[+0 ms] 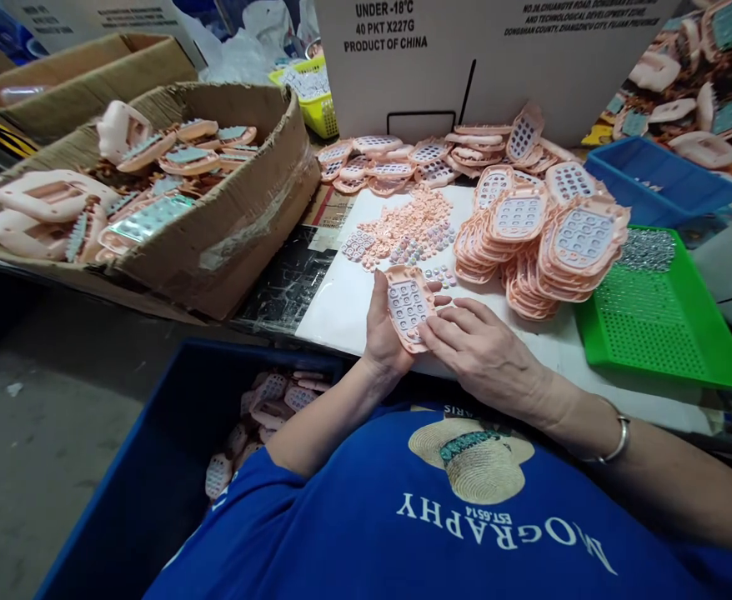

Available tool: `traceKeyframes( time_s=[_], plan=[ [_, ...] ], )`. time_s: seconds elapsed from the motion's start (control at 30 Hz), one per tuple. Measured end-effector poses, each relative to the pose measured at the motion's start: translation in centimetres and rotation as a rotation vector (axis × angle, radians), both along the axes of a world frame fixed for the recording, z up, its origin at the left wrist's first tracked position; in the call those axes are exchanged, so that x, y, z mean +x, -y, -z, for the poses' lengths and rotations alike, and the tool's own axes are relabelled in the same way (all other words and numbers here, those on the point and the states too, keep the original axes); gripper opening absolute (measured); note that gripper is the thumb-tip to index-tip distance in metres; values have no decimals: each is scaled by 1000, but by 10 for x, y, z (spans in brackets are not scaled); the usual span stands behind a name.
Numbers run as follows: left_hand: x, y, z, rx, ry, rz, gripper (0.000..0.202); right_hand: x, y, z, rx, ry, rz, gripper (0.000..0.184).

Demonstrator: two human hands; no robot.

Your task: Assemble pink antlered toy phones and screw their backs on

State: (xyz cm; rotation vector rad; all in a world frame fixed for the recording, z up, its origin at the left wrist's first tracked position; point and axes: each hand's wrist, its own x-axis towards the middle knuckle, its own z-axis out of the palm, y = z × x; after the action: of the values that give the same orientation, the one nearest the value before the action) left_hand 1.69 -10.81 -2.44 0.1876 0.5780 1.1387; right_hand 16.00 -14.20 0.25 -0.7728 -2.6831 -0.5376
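My left hand [386,337] holds a pink plastic toy-phone front panel [408,304], its white key grid facing up. The thumb lies along the panel's left edge and the fingers reach behind it. My right hand [488,354] is closed, its fingertips together against the panel's lower right corner. Whatever those fingertips pinch, if anything, is hidden. Just beyond the panel lies a heap of small pink buttons [413,218], with white and coloured ones nearer my hands. To its right, similar panels stand in stacks [575,242].
On the left is a cardboard box [247,208] of pink casings. A green tray [672,321] and a blue basket [659,179] stand right. More panels [384,162] lie along the back before a white carton [466,67]. A blue bin [172,417] below left holds panels.
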Motion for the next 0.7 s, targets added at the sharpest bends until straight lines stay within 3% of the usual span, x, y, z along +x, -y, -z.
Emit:
traceKeyframes(
  time_s=[0.17,0.4,0.6,0.7],
  plan=[
    [-2,0,-2,-40,-17,-69,73,-3,9,14,31,-6,60,41],
    [1,1,-8,-12,19,-27,74,1,4,23,43,-251,42,24],
    [1,3,-5,-19,-11,38,79,2,-1,28,-6,-342,-48,18],
    [1,4,-7,33,-31,21,75,4,-3,28,51,-438,-149,18]
  ],
)
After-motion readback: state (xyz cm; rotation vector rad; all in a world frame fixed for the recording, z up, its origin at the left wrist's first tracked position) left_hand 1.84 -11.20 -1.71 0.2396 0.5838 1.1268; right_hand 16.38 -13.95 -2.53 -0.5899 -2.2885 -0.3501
